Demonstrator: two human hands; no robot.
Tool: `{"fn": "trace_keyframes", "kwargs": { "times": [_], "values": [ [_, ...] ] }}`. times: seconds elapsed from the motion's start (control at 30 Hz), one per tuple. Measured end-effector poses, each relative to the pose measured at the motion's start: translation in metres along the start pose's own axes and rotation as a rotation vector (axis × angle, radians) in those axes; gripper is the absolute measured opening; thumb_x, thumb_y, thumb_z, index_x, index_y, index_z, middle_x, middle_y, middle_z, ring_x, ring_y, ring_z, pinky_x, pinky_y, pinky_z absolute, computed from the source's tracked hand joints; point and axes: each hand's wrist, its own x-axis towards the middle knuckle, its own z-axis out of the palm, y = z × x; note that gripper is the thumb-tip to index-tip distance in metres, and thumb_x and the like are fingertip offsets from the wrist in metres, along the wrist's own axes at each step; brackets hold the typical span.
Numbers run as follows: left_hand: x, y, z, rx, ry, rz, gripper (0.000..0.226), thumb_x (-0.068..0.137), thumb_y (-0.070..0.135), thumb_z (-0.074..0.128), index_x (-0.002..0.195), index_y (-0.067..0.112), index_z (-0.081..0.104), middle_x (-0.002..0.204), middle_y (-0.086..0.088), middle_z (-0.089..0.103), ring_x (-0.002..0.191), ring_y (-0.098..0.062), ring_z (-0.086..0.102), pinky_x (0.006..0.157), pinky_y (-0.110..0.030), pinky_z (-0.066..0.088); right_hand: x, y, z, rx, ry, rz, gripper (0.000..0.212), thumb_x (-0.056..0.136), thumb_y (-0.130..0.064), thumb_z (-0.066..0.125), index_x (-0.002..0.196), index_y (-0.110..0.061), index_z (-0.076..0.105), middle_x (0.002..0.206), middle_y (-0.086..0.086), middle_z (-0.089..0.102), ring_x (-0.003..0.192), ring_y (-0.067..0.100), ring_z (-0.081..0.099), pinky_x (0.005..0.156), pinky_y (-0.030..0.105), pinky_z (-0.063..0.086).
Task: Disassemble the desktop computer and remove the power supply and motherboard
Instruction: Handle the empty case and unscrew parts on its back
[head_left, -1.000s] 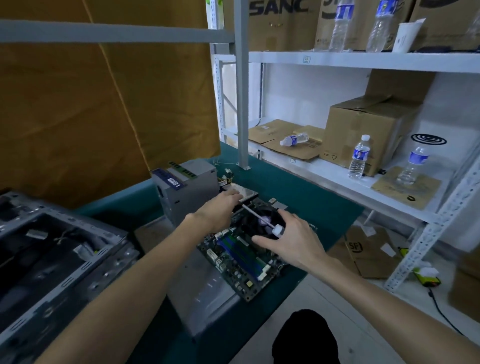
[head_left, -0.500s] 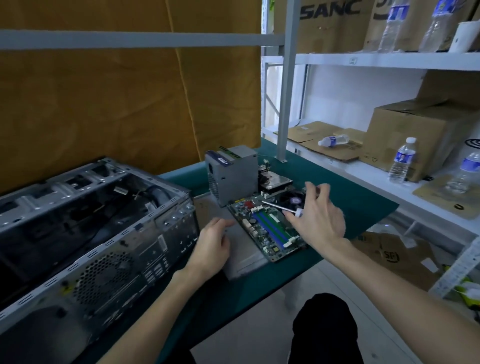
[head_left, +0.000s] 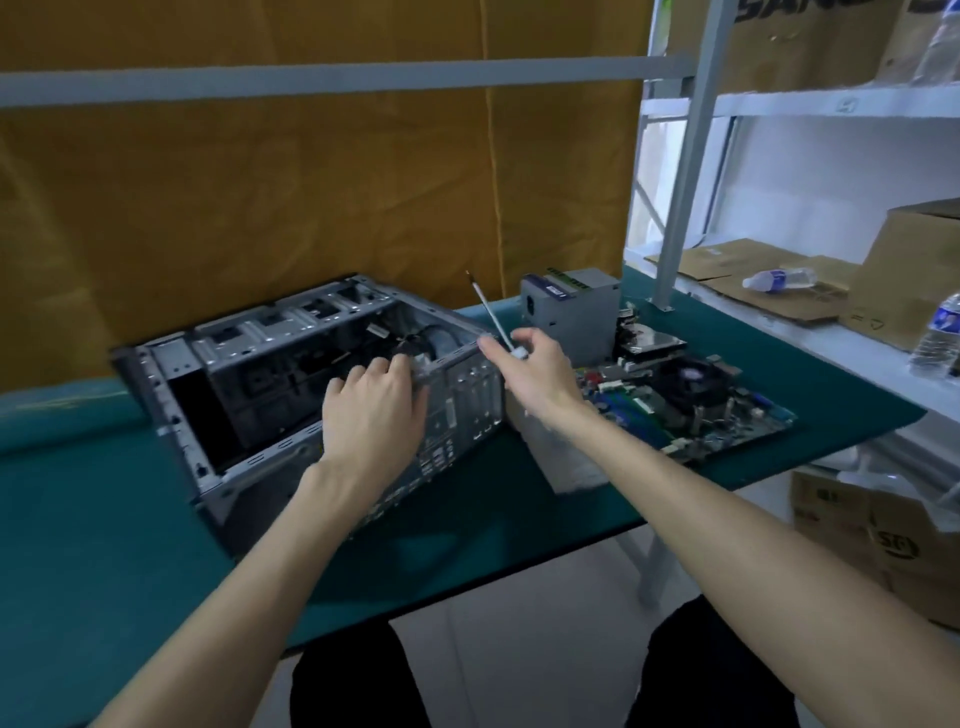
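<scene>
An open grey computer case (head_left: 270, 384) lies on its side on the green table (head_left: 104, 519), its inside mostly hollow. My left hand (head_left: 371, 410) rests on the case's rear top edge, fingers reaching over it. My right hand (head_left: 530, 374) holds a thin white-handled screwdriver (head_left: 493, 319), its tip pointing up and away, just right of the case corner. The motherboard (head_left: 685, 410) with its black fan lies flat on the table to the right. Behind it stands the grey power supply (head_left: 571, 312).
A hard drive (head_left: 649, 343) lies between power supply and motherboard. A grey side panel (head_left: 561, 457) sits under the board's near edge. White shelving (head_left: 831, 332) on the right carries cardboard boxes and water bottles. A yellow curtain hangs behind the table. Boxes stand on the floor at right.
My view has swung left, bringing the case to the centre. My left hand left the side panel and went onto the case edge. My right hand lifted the screwdriver off the motherboard toward the case.
</scene>
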Motion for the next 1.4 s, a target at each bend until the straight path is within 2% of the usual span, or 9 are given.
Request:
{"fn": "trace_keyframes", "kwargs": {
  "times": [0.1,0.27,0.57,0.73,0.8,1.0,1.13,1.27,1.4],
  "values": [
    [-0.005,-0.017,-0.001,-0.021,0.032,0.048,0.03,0.103,0.043,0.049,0.117,0.018,0.059,0.12,-0.001,0.057,0.09,-0.028,0.066,0.061,-0.034,0.04,0.008,-0.028,0.026,-0.123,-0.02,0.13,0.098,0.073,-0.081,0.06,0.141,-0.011,0.048,0.134,0.005,0.058,0.116,0.029,0.062,0.09,0.048,0.057],
    [-0.004,-0.028,0.002,0.042,-0.012,0.147,0.033,0.1,0.039,0.055,0.119,0.012,0.06,0.13,0.001,0.054,0.093,-0.024,0.068,0.058,-0.034,0.042,0.016,-0.034,0.038,-0.211,0.065,0.153,0.047,0.071,-0.062,0.064,0.078,-0.016,0.064,0.069,-0.005,0.068,0.062,0.017,0.068,0.053,0.026,0.045],
    [-0.013,-0.031,0.001,-0.078,0.023,0.196,0.035,0.097,0.039,0.061,0.12,0.014,0.063,0.134,0.006,0.055,0.089,-0.023,0.068,0.062,-0.035,0.05,0.002,-0.026,0.028,-0.311,0.105,0.188,0.075,0.072,-0.065,0.056,0.125,-0.013,0.048,0.094,-0.002,0.065,0.073,0.018,0.065,0.056,0.029,0.047],
    [-0.035,-0.026,0.002,-0.274,0.236,0.376,0.026,0.092,0.012,0.064,0.117,0.01,0.066,0.127,0.001,0.059,0.111,-0.021,0.061,0.09,-0.033,0.05,-0.021,-0.03,0.023,-0.303,0.161,0.164,0.065,0.083,-0.06,0.061,0.119,-0.008,0.043,0.083,-0.001,0.064,0.062,0.016,0.064,0.048,0.026,0.042],
    [-0.062,-0.026,0.013,-0.512,0.364,0.406,0.016,0.088,0.0,0.058,0.099,0.01,0.065,0.106,0.001,0.061,0.097,-0.022,0.057,0.084,-0.033,0.046,-0.041,-0.024,0.026,-0.276,0.238,0.065,0.058,0.089,-0.061,0.061,0.112,-0.016,0.032,0.077,-0.006,0.058,0.056,0.012,0.058,0.043,0.025,0.034],
    [-0.133,-0.044,0.062,-0.856,0.375,-0.108,0.033,0.082,-0.009,0.061,0.085,0.02,0.047,0.083,0.005,0.049,0.077,-0.012,0.05,0.065,-0.024,0.04,-0.119,0.027,0.042,-0.059,-0.04,-0.214,0.052,0.096,-0.066,0.051,0.072,-0.02,0.051,0.051,-0.012,0.051,0.041,0.003,0.041,0.043,0.023,0.034],
    [-0.133,-0.05,0.073,-0.98,0.333,-0.507,0.039,0.084,0.01,0.069,0.102,0.029,0.04,0.092,0.002,0.049,0.081,-0.002,0.052,0.069,-0.02,0.039,-0.148,0.055,0.051,-0.321,-0.247,-0.281,0.062,0.096,-0.076,0.037,0.076,-0.019,0.053,0.05,-0.008,0.045,0.041,0.006,0.038,0.049,0.028,0.034],
    [-0.122,-0.061,0.076,-1.043,-0.013,-0.388,0.041,0.083,0.026,0.077,0.113,0.025,0.049,0.108,0.004,0.062,0.099,-0.009,0.061,0.091,-0.034,0.051,-0.151,0.055,0.046,-0.595,-0.245,-0.369,0.051,0.101,-0.067,0.034,0.076,-0.025,0.05,0.057,-0.007,0.053,0.052,0.009,0.049,0.054,0.032,0.039],
    [-0.117,-0.068,0.08,-1.019,-0.056,-0.345,0.043,0.079,0.026,0.081,0.11,0.03,0.051,0.108,0.011,0.067,0.102,-0.009,0.065,0.095,-0.043,0.056,-0.151,0.05,0.045,-0.697,-0.273,-0.354,0.05,0.104,-0.06,0.036,0.077,-0.021,0.052,0.063,-0.004,0.056,0.06,0.021,0.055,0.057,0.035,0.042]
  ]
}}
